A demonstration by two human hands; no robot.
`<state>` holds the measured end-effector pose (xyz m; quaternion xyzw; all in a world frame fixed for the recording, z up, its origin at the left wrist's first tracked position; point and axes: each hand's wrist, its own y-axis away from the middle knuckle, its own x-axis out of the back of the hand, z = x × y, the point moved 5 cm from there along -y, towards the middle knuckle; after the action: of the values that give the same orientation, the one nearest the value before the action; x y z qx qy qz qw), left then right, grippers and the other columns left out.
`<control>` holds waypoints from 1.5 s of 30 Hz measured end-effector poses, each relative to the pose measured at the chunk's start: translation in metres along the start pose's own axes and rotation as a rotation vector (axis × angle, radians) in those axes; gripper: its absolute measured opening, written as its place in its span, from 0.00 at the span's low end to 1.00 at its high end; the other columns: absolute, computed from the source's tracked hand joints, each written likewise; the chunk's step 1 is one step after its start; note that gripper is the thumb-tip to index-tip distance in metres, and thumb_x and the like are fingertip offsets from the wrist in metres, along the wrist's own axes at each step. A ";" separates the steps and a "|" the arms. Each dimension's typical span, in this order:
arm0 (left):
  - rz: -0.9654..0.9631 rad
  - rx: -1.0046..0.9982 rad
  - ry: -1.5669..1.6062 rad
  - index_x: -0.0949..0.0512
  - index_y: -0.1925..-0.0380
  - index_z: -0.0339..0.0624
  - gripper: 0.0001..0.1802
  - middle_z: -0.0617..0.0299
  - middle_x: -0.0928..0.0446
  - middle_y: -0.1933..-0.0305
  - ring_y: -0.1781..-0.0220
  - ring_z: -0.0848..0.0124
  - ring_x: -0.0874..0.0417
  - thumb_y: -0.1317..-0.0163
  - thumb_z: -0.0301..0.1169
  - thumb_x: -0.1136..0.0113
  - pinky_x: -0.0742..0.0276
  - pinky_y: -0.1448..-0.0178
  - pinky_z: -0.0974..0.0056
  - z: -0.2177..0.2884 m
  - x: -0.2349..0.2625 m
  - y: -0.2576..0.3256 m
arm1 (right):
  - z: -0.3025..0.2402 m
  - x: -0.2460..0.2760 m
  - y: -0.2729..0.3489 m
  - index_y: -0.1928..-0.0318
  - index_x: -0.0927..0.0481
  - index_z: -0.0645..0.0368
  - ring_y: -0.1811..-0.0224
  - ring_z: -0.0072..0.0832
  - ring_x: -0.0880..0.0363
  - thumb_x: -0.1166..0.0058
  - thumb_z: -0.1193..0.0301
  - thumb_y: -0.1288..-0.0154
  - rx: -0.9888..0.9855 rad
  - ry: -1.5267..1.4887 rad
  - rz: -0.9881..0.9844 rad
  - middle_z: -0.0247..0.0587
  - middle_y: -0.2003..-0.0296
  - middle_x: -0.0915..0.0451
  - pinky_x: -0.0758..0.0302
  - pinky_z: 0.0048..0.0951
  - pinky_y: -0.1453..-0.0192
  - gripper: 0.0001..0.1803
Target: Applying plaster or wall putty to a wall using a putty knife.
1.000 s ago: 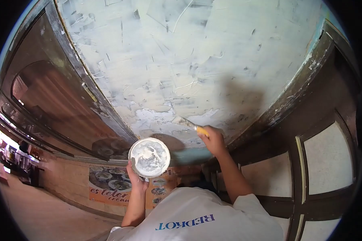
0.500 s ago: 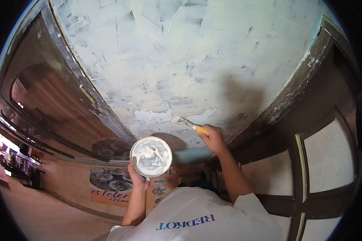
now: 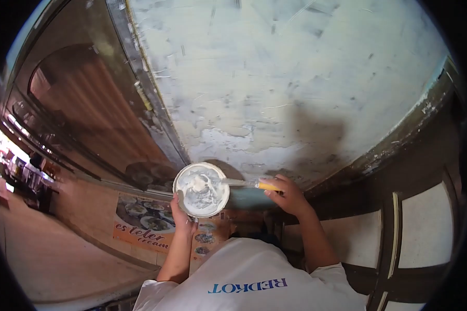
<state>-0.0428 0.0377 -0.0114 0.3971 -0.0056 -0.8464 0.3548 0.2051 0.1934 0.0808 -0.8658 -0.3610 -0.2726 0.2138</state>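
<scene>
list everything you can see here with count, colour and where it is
wall: one, pale blue-white with rough patches of filler, top and centre
round tub: one, white, smeared with white filler inside, centre, held up in front of the wall
putty knife: one, metal blade with yellow handle, blade tip reaching into the tub
metal frame strip: one, grey, along the wall's left edge
dark wooden frame with pale panels: one, brown, right side
poster with food pictures: one, orange and white, lower left
white shirt: one, bottom centre
left hand: one, gripping the tub from below
right hand: one, gripping the knife handle
</scene>
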 end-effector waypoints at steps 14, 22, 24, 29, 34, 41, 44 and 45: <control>-0.024 -0.294 -0.060 0.36 0.41 0.35 0.26 0.55 0.31 0.42 0.42 0.68 0.30 0.32 0.42 0.61 0.38 0.37 0.64 0.005 0.003 -0.011 | -0.048 -0.031 -0.035 0.49 0.22 0.44 0.65 0.39 0.25 0.44 0.68 0.44 0.230 0.293 0.072 0.40 0.64 0.29 0.26 0.36 0.61 0.19; -0.097 -0.122 -0.007 0.38 0.40 0.37 0.31 0.53 0.30 0.41 0.41 0.61 0.28 0.32 0.51 0.62 0.32 0.38 0.59 -0.021 0.003 -0.012 | -0.052 -0.037 -0.048 0.52 0.22 0.51 0.62 0.39 0.25 0.44 0.71 0.46 0.187 0.220 -0.124 0.41 0.63 0.28 0.27 0.35 0.58 0.18; -0.051 -0.102 0.020 0.37 0.40 0.37 0.32 0.53 0.31 0.40 0.41 0.61 0.28 0.32 0.52 0.63 0.32 0.38 0.59 -0.022 0.009 -0.012 | -0.043 -0.037 -0.050 0.50 0.23 0.48 0.61 0.40 0.24 0.45 0.69 0.44 0.203 0.209 -0.141 0.41 0.62 0.27 0.26 0.36 0.58 0.18; 0.013 -0.058 0.065 0.37 0.40 0.37 0.33 0.53 0.31 0.40 0.40 0.61 0.28 0.33 0.53 0.63 0.33 0.37 0.58 -0.018 0.006 -0.003 | -0.036 -0.049 -0.046 0.50 0.24 0.55 0.60 0.43 0.26 0.43 0.68 0.42 0.279 0.128 -0.005 0.45 0.62 0.27 0.28 0.38 0.58 0.18; 0.073 -0.041 0.119 0.37 0.40 0.38 0.33 0.53 0.30 0.40 0.40 0.60 0.28 0.33 0.53 0.63 0.33 0.37 0.58 -0.017 0.008 0.007 | -0.025 -0.063 -0.045 0.50 0.26 0.58 0.60 0.43 0.25 0.44 0.67 0.40 0.173 0.136 -0.107 0.45 0.62 0.27 0.28 0.36 0.57 0.18; 0.147 -0.054 0.148 0.37 0.40 0.38 0.31 0.54 0.31 0.40 0.39 0.61 0.29 0.32 0.51 0.64 0.34 0.36 0.59 -0.013 0.022 0.014 | -0.033 -0.068 -0.050 0.54 0.26 0.62 0.60 0.42 0.24 0.44 0.72 0.41 0.270 -0.032 0.004 0.47 0.63 0.25 0.27 0.35 0.57 0.14; 0.169 -0.083 0.133 0.37 0.40 0.38 0.31 0.54 0.30 0.41 0.40 0.62 0.28 0.32 0.51 0.64 0.34 0.37 0.59 -0.008 0.024 0.016 | -0.028 -0.080 -0.056 0.54 0.27 0.59 0.60 0.46 0.24 0.45 0.72 0.40 0.216 -0.001 -0.123 0.47 0.61 0.24 0.26 0.37 0.57 0.14; 0.170 -0.086 0.144 0.37 0.40 0.38 0.31 0.54 0.30 0.41 0.40 0.61 0.28 0.32 0.51 0.64 0.34 0.37 0.59 -0.007 0.024 0.016 | -0.026 -0.083 -0.056 0.54 0.27 0.59 0.60 0.46 0.24 0.45 0.72 0.40 0.221 -0.003 -0.130 0.47 0.61 0.24 0.26 0.37 0.57 0.14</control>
<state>-0.0388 0.0130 -0.0278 0.4394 0.0227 -0.7819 0.4416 0.1066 0.1726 0.0583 -0.8122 -0.4445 -0.2432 0.2891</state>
